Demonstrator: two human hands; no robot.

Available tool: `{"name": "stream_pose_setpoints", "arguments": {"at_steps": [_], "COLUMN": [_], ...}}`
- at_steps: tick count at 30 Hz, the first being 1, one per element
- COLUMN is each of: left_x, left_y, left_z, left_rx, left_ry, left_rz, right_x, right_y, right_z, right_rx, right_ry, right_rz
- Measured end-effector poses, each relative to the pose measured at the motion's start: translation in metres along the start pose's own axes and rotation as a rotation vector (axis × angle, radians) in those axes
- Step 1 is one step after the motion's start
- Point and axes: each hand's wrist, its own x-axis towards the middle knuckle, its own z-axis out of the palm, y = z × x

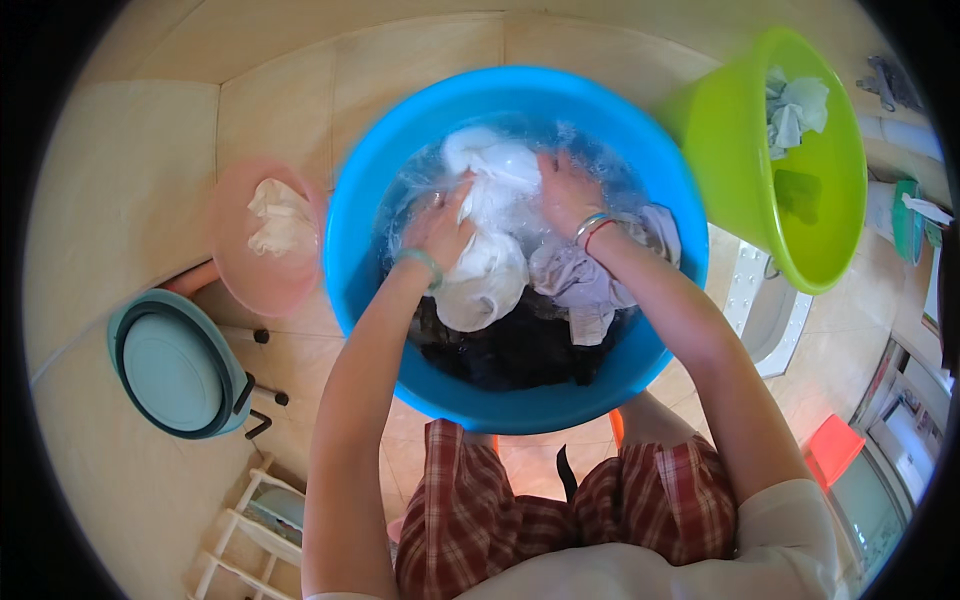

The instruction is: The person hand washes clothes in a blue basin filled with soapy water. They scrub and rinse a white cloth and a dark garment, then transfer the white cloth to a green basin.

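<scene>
"Where's the wet white cloth point(493, 195)?"
"In the blue basin point(348, 230), between the left hand point(437, 235) and the right hand point(570, 195)."
"Clamped on it?"
"I can't tell for either."
"Its long axis?"
"Lengthwise away from the person, toward the basin's far side."

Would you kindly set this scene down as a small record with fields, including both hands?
Left hand: at the white cloth's left side
Right hand: at its upper right
Blue tub: water, white cloth, greyish cloth, dark cloth
Left of tub: pink basin holding a cream cloth
Right of tub: green bucket holding a pale cloth
</scene>
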Motion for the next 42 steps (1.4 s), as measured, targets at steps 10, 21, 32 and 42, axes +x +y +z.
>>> {"name": "stream_pose_setpoints", "arguments": {"at_steps": [10, 21, 32, 42], "left_x": [-0.035, -0.027, -0.02, -0.046], "left_y": [0.042, 0.074, 0.036, 0.075], "left_z": [0.006, -0.037, 0.077, 0.04], "left_rx": [-0.501, -2.397, -2.438, -2.177], "left_ry": [0.535, -0.36, 0.073, 0.286], "left_rz": [0.241, 0.032, 0.141, -0.21], "right_x": [-0.015, -0.147, -0.054, -0.097], "right_y": [0.002, -0.094, -0.088, -0.092], "right_z": [-0.017, -0.059, -0.005, 0.002], "right_rx": [0.23, 0.613, 0.572, 0.561], "right_ry": [0.515, 0.336, 0.642, 0.422], "right_rz": [-0.116, -0.726, -0.642, -0.433]}}
